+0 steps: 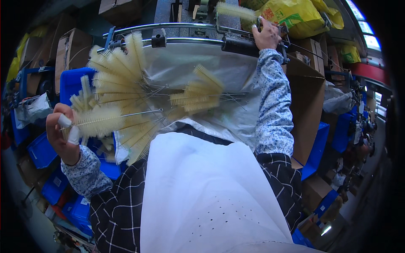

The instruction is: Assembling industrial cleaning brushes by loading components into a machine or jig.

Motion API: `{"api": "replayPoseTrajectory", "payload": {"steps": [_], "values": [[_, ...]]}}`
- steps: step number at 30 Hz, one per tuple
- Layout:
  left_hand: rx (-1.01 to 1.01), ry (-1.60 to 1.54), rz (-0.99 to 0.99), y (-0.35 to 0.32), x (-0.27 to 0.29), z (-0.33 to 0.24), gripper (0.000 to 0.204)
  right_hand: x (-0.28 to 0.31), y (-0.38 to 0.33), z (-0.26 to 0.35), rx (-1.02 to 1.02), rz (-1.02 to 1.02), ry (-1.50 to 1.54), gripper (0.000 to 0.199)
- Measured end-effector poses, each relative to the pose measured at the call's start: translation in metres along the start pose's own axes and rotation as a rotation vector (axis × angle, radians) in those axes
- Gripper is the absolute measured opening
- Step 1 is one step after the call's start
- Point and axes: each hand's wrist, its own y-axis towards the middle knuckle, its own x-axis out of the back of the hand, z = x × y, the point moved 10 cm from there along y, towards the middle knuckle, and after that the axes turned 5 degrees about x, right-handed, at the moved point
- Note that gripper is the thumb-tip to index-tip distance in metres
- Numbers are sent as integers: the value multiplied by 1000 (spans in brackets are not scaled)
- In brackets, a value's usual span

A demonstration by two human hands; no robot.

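My left hand (63, 130) pinches the bristled end of a cream tube brush (99, 120) between thumb and fingers, some with white coverings. The brush's twisted wire stem points right and ends in a small loop. At the far right of the bench machine (181, 33), my right hand (266, 34) is closed at the end of the rails, beside a black cylinder (239, 45). Another cream brush (235, 10) lies across the machine just left of that hand. What the right fingers grip is hidden.
A fan of similar brushes (120, 84) and a smaller pile (198, 92) lie on a whitish sheet (177, 59). More bristled pieces fill a blue bin (69, 80) at left. A cardboard box (306, 105) stands right; a yellow bag (291, 17) sits behind.
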Motion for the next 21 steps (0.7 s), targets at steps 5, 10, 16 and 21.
{"api": "replayPoseTrajectory", "payload": {"steps": [5,10,16,21], "values": [[22,-57,-17,4,-8,-1,22,4,1,27,4,-62,225,36],[30,-88,-17,6,-10,4,19,9,-2,80,35,-122,248,26],[65,-146,5,8,-19,6,30,6,-2,147,25,7,234,33],[34,-117,-8,9,-15,8,31,5,-3,130,33,-2,235,33]]}}
